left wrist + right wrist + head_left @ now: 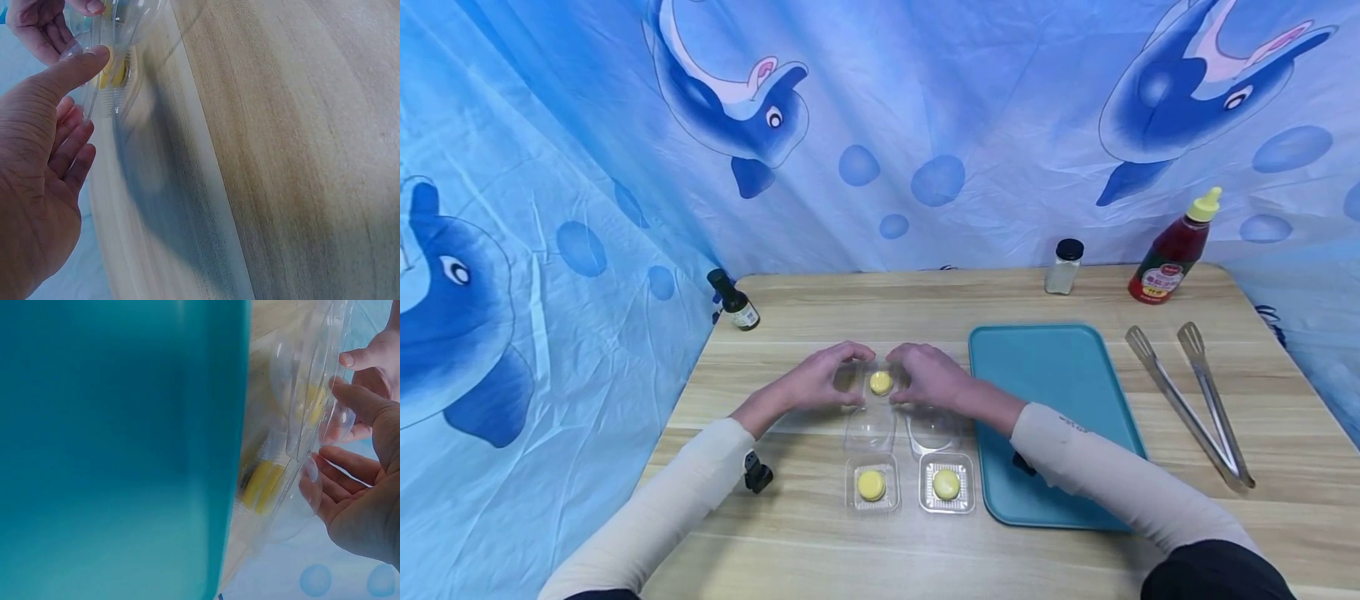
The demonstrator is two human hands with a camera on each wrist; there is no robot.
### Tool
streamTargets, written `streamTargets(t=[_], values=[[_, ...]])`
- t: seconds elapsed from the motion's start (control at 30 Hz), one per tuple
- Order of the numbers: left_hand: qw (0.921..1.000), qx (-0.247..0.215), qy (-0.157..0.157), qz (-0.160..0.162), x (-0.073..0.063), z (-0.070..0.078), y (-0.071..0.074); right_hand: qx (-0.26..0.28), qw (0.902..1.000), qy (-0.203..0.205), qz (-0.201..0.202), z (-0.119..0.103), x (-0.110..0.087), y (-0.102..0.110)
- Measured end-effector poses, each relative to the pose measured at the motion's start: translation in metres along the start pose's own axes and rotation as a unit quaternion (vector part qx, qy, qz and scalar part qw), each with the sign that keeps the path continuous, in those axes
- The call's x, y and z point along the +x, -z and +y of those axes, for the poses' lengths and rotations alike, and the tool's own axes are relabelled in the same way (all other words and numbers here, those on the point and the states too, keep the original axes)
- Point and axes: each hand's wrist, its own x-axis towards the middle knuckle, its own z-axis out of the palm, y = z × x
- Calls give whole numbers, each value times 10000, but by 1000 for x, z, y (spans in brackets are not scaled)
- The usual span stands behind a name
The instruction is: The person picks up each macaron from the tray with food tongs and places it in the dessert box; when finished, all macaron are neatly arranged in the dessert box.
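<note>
The left hand (pixel 820 379) and right hand (pixel 931 379) hold a clear box (pixel 880 367) from its nine and three o'clock sides, each grip curving thumb and fingers about the plastic, with a yellow cookie (pixel 881 384) (round, like a macaron) inside. Seen from that box, a near open box (pixel 872 507) lies at six o'clock on the counter (pixel 760 542), another open box (pixel 947 507) at five, and a blue tray (pixel 1045 375) around four.

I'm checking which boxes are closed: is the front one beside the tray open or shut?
The box is open: its clear lid is turned back and the macaron sits uncovered.
</note>
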Motion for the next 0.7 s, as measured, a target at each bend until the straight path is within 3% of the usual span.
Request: streamTargets(t=[0.43, 0.57, 0.7], values=[[9999, 140, 47, -67, 2, 1, -2, -361, 9993, -10, -83, -4, 0, -2], [9997, 144, 131, -110, 1, 1, 0, -424, 9990, 82, -137, -5, -4, 5], [9998, 43, 185, 40, -1, 5, 6, -325, 9988, 338, 111, -4, -17, 19]])
